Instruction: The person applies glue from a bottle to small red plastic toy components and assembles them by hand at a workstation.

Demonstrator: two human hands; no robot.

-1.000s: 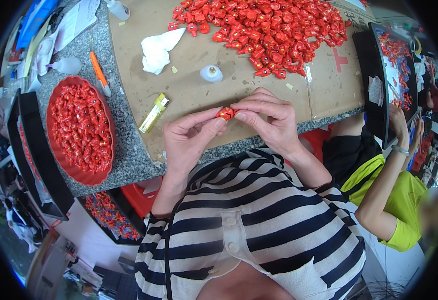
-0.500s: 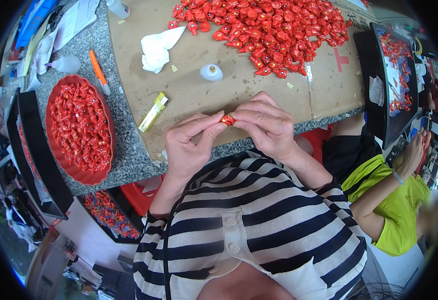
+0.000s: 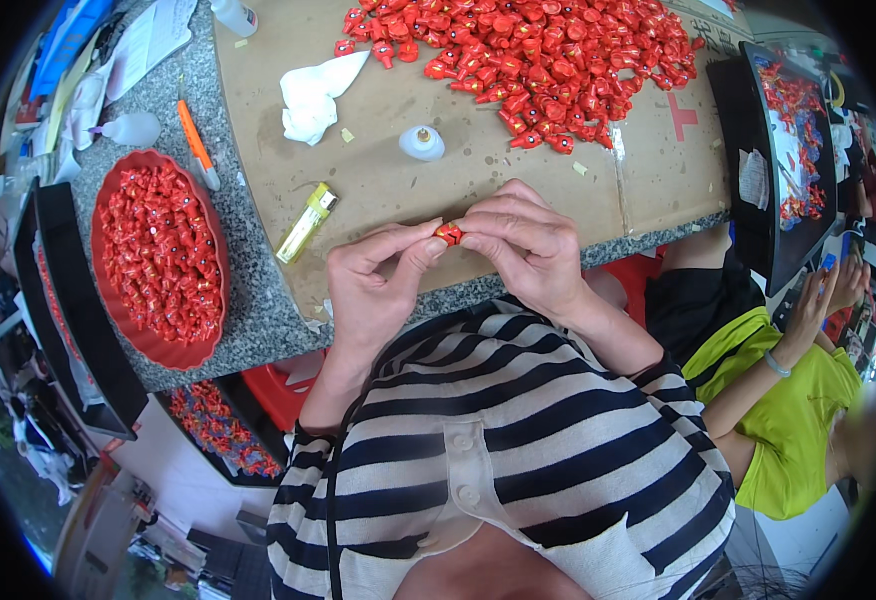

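Observation:
Between the fingertips of both hands is a small red piece with gold marks [image 3: 449, 233], partly hidden by the fingers. My left hand [image 3: 380, 275] pinches it from the left, and my right hand [image 3: 525, 250] grips it from the right, thumb below. Both are held over the near edge of the brown cardboard sheet [image 3: 378, 190]. Beyond them lies a big heap of small red figure parts [image 3: 568, 65]. A white dropper bottle [image 3: 422, 143] stands just past my hands, and a yellow lighter [image 3: 308, 223] lies left of them.
A red scalloped dish [image 3: 220, 290] full of similar red pieces sits at left on the speckled stone top. Near it are an orange craft knife [image 3: 197, 143] and a crumpled white tissue [image 3: 310, 103]. Black trays [image 3: 743, 150] flank the table. A co-worker's lime-green sleeve [image 3: 793, 450] is at right.
Both my hands have shifted very slightly left with the red piece, which appears turned a little. At right, the co-worker's hands have moved, and a small blue thing shows there.

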